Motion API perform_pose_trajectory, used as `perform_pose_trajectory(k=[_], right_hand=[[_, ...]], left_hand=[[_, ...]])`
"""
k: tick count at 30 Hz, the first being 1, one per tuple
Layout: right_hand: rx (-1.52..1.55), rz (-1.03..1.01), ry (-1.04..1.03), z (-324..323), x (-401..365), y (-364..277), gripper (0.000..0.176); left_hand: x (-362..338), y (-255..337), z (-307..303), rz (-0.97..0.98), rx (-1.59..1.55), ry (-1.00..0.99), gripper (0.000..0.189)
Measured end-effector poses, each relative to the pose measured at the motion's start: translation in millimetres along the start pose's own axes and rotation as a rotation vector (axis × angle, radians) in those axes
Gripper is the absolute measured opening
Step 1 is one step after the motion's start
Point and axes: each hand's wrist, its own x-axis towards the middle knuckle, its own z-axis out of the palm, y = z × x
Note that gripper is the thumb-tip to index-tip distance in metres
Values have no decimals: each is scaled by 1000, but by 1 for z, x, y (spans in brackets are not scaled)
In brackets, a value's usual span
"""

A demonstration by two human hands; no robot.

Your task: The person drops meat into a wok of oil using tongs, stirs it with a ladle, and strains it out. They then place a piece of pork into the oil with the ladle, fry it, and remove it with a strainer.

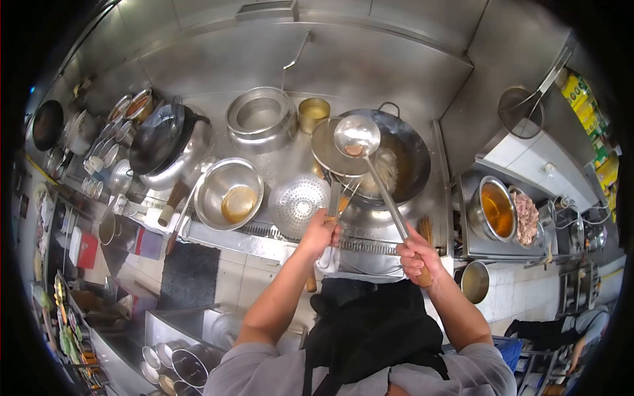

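My right hand [419, 256] is closed around the wooden-ended handle of a steel ladle [367, 129]. The ladle's bowl hangs over the wok's left side, partly in front of a round mesh strainer [323, 148]. A small brownish patch shows in the bowl. My left hand [321, 232] is closed on the strainer's handle. Behind both tools sits a dark wok [417, 155] with liquid and a pale mass [387, 173] in it. Just left of my left hand lies a perforated skimmer [299, 201]; a wooden handle end [311, 282] shows below that hand.
Left of the skimmer stands a steel bowl [218, 181] with some yellowish liquid. A steel pot [261, 119] and a small pot of yellow liquid [313, 112] stand behind. To the right are a bowl of amber liquid [492, 208] and raw meat [524, 218]. Another person [581, 327] is at lower right.
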Motion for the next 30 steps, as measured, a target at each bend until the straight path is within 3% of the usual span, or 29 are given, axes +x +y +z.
perform_pose_trajectory(k=[3,9,18,24,26,29,30], right_hand=[[-15,-27,33,4,-12,1,61],[-15,-101,-30,9,-24,2,62],[24,-76,-80,-22,-18,-13,51],[-81,-26,2,-19,-3,-36,51],[-112,19,11,-25,2,-48,47],[-128,105,-41,-28,8,-61,48],[-94,133,-16,-28,12,-65,51]], left_hand=[[-20,-4,-23,-38,-152,17,20],[-76,-14,-104,216,-230,194,19],[-70,-102,-241,318,-231,653,28],[-70,-114,-240,184,-118,731,46],[-71,-130,-245,142,203,919,62],[-99,-167,-243,186,142,1082,71],[-111,-184,-229,253,113,1259,67]])
